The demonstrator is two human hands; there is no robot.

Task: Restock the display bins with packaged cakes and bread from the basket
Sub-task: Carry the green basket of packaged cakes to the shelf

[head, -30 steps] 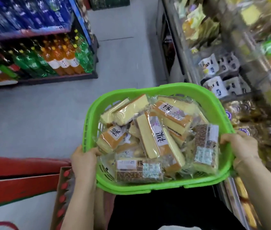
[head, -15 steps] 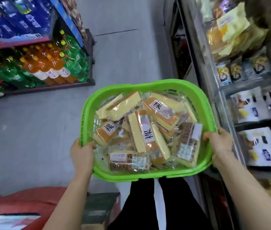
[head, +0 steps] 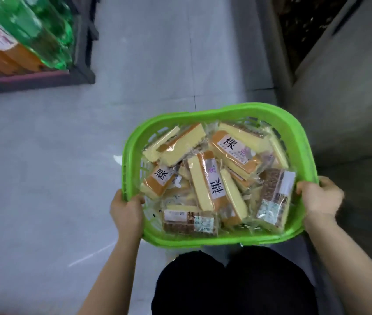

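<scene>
The view has swung down and to the left since a moment ago: the stocked snack shelves on the right have slipped out of sight, and the basket (head: 220, 239) now sits lower and further right in the picture, over bare grey floor (head: 66, 178). It is still carried by both hands. The left hand (head: 127, 213) has its grip curled round the near-left rim, thumb hooked inside. The right hand (head: 320, 196) has its grip wrapped over the right rim, fingers folded on the edge.

Inside the green basket, a loose heap of packaged cakes (head: 212, 178) in clear wrap, lying every which way. Pale yellow sponge slices with orange-brown crust fill the far and middle parts. One long labelled slice (head: 214, 185) runs near to far through the centre. A darker brown seeded loaf (head: 189, 221) lies flat along the near wall. A second dark pack (head: 274, 197) leans against the right wall, just beside the right hand.

Far left, a low shelf (head: 32, 79) holds green bottles (head: 41, 30) and orange bottles (head: 3, 57), blurred. To the right stands a grey unit (head: 344, 92). Black trousers (head: 232, 283) show below the basket.
</scene>
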